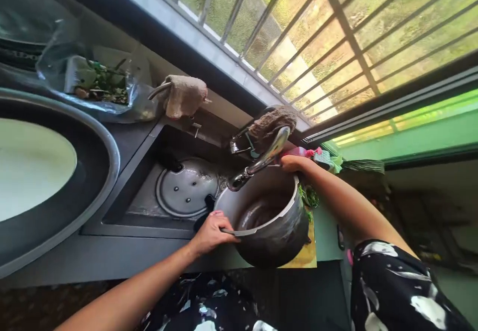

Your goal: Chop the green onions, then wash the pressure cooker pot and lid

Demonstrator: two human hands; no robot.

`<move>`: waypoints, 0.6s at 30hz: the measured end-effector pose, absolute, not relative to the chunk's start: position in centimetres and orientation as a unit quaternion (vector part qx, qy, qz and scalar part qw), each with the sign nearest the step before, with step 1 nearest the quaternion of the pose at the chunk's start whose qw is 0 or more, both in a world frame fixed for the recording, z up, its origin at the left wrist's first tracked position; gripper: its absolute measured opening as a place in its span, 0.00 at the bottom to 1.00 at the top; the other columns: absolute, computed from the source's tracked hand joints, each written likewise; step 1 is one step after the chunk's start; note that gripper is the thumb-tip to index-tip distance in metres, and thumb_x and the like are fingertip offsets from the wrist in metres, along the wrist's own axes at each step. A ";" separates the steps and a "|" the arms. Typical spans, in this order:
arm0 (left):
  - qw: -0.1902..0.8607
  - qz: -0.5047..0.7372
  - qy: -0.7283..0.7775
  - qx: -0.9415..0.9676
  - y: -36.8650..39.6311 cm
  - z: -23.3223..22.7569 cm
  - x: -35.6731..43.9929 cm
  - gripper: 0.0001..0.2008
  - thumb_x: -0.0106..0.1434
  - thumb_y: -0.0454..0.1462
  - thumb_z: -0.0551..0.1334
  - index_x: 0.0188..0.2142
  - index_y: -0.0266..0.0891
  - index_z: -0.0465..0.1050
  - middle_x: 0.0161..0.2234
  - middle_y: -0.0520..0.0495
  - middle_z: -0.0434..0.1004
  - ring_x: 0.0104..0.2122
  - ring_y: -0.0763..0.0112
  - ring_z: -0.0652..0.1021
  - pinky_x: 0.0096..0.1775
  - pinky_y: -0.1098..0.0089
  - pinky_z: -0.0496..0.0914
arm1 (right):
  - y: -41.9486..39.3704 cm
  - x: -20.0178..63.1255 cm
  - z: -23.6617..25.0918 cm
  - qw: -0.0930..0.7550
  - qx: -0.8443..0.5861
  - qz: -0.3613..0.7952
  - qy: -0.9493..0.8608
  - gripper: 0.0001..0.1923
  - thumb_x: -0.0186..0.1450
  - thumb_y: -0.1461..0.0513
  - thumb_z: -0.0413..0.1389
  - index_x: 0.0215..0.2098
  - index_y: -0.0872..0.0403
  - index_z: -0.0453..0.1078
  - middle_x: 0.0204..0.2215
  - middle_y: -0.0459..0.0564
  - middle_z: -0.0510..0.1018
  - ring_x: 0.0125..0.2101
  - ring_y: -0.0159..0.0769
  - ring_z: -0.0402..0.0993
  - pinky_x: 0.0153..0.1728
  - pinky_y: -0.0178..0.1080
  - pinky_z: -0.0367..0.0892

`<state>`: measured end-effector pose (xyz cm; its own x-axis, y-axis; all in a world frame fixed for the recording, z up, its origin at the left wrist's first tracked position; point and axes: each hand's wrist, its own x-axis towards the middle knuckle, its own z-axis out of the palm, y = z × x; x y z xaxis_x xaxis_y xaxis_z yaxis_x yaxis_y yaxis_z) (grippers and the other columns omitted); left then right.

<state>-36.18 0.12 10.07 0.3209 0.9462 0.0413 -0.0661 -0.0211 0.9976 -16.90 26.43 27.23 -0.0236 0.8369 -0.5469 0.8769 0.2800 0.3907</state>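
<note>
A large, deep metal pressure cooker pot [274, 244] with a notched rim is tilted at the right edge of the sink [138, 204]. Its outside is darkened, and the visible part of its inside is bare metal. My left hand [214, 229] is closed round the near left rim. At the far rim, my right hand [293, 163] also grips the pot, its fingers partly hidden. The chrome faucet spout [267, 157] reaches over the pot's mouth. In the sink lies a round metal lid [190, 189] with black handles.
On the left stands a wide metal basin [108, 142]. Behind it sits a clear plastic bag [138, 102] with greens in a tray. A cloth [186, 94] hangs near the sink's back edge. Leafy greens [309, 196] and a yellow board [306, 251] are right of the pot. A barred window [298, 37] lies beyond.
</note>
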 end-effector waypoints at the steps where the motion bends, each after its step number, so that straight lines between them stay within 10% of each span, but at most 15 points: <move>1: 0.553 0.425 0.397 0.597 0.0 10.8 -36.7 0.16 0.51 0.49 0.67 0.17 0.41 0.73 0.19 0.54 0.73 0.24 0.73 0.69 0.47 0.61 0.56 | 25.9 -16.5 27.7 0.400 0.577 -0.055 0.710 0.03 0.53 0.67 0.58 0.26 0.60 0.74 0.25 0.53 0.78 0.28 0.37 0.75 0.30 0.34 0.65; 10: 0.474 0.319 0.335 0.749 -0.3 13.5 -44.4 0.14 0.50 0.51 0.66 0.28 0.45 0.78 0.27 0.52 0.78 0.33 0.69 0.74 0.51 0.62 0.58 | 19.5 -15.0 29.1 0.320 0.540 -0.140 0.766 0.16 0.54 0.64 0.58 0.41 0.56 0.66 0.37 0.49 0.76 0.35 0.35 0.72 0.29 0.30 0.61; 18: 0.456 0.303 0.444 0.709 18.1 16.4 -44.1 0.23 0.58 0.51 0.55 0.43 0.41 0.76 0.45 0.48 0.78 0.46 0.62 0.74 0.49 0.69 0.64 | 16.8 -15.6 28.6 0.298 0.558 -0.071 0.771 0.20 0.54 0.60 0.57 0.44 0.56 0.64 0.39 0.54 0.76 0.37 0.41 0.73 0.28 0.33 0.58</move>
<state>-44.11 18.15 16.37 0.4214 0.9066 0.0248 0.3525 -0.1889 0.9165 -15.61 16.83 28.59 -0.1987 0.8186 -0.5390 0.9031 0.3666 0.2238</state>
